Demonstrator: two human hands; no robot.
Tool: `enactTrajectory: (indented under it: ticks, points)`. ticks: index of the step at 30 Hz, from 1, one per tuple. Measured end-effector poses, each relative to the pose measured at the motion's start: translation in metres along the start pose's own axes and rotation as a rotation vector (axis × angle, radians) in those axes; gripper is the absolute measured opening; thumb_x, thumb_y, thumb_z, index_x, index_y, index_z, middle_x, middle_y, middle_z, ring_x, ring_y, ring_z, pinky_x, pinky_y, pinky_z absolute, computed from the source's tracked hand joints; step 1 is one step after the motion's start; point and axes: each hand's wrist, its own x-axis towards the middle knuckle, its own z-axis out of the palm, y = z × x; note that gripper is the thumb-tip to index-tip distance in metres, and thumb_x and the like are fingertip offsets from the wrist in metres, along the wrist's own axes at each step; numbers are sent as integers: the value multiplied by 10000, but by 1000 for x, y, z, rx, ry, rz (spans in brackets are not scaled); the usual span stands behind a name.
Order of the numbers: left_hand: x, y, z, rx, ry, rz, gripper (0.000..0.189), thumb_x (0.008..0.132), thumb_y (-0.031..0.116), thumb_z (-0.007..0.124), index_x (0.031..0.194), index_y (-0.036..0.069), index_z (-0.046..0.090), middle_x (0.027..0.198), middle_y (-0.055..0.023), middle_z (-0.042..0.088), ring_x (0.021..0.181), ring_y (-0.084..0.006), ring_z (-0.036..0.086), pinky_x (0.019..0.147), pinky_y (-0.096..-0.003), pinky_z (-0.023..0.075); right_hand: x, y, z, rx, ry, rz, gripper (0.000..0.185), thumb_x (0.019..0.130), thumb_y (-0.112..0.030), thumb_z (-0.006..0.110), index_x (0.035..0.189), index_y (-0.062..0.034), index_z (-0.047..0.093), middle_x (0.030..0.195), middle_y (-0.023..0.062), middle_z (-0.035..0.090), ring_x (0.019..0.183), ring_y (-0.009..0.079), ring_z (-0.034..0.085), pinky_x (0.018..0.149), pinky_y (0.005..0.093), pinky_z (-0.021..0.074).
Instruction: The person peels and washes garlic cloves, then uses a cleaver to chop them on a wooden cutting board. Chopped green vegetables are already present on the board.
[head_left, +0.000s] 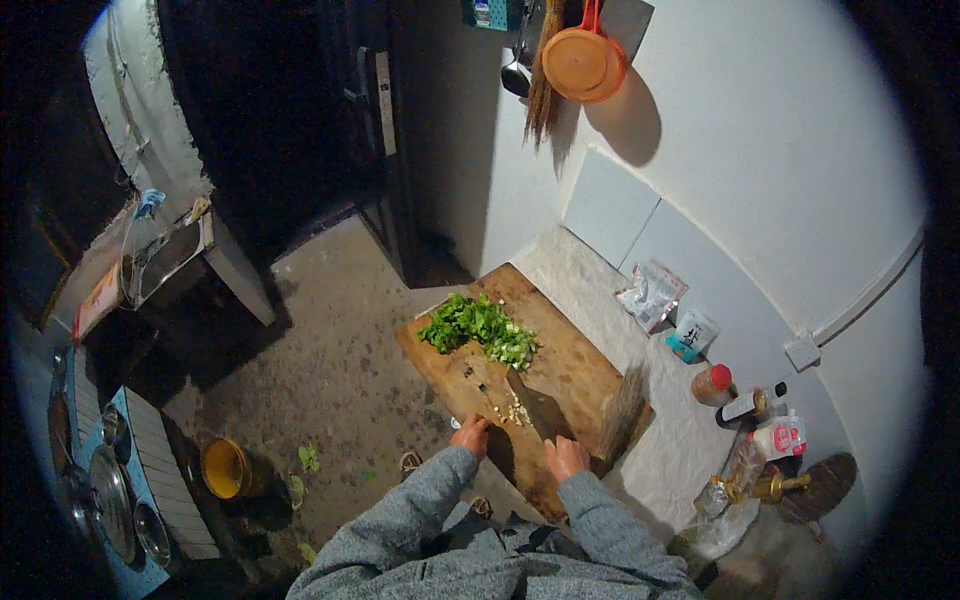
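Note:
A wooden cutting board (574, 330) lies in front of me with a heap of chopped leafy greens (480, 330) at its far left part. My right hand (567, 457) is closed round the handle of a kitchen knife (528, 405), whose blade points away from me over the board. Small chopped pale pieces, perhaps garlic, (517, 412) lie beside the blade. At the board's left edge rests my left hand (472, 436), its fingers bent; whether it holds anything is hidden. A straw brush (624, 412) lies on the board's right side.
Along the wall on the right stand a white-and-teal packet (691, 335), a red-lidded jar (712, 384), a dark bottle (750, 405) and plastic bags (724, 529). An orange strainer or pan (583, 64) hangs above. A yellow bucket (225, 468) is on the floor, left, near metal lids (112, 504).

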Motion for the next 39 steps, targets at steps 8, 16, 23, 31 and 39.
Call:
enactTrajectory:
  ticks: [8,16,23,31,39]
  points:
    - [2,-7,7,-21,43,57,264,728,19,544,990,54,552,990,-156,511,899,-369,522,751,-415,457,-2,-2,6,-40,2,-38,339,850,-324,489,851,-1,590,798,234,599,743,403,575,654,503,456]
    - [-2,-14,13,-60,39,-2,254,720,-4,533,963,61,570,987,-153,518,882,-369,534,751,-410,459,-11,-9,7,6,5,-90,338,844,-328,490,817,-4,584,763,216,601,729,384,579,636,495,457]
    - [-3,-10,7,-32,52,26,244,742,11,540,979,65,561,986,-155,516,872,-363,542,739,-412,466,-16,-26,15,25,27,-80,329,840,-321,492,800,-6,579,752,220,596,726,398,569,646,503,440]
    - [-4,40,-2,75,-208,-384,351,750,58,570,1094,78,503,1044,-194,486,933,-388,524,800,-428,446,-13,-8,-3,27,36,16,336,836,-319,508,827,6,591,781,222,600,739,407,566,660,517,447]
    - [9,6,33,-337,-2,-68,307,809,33,528,1114,29,495,1064,-180,503,969,-318,545,778,-377,474,-10,-5,1,32,78,-20,326,842,-314,518,809,0,596,760,219,598,715,409,565,640,516,450]
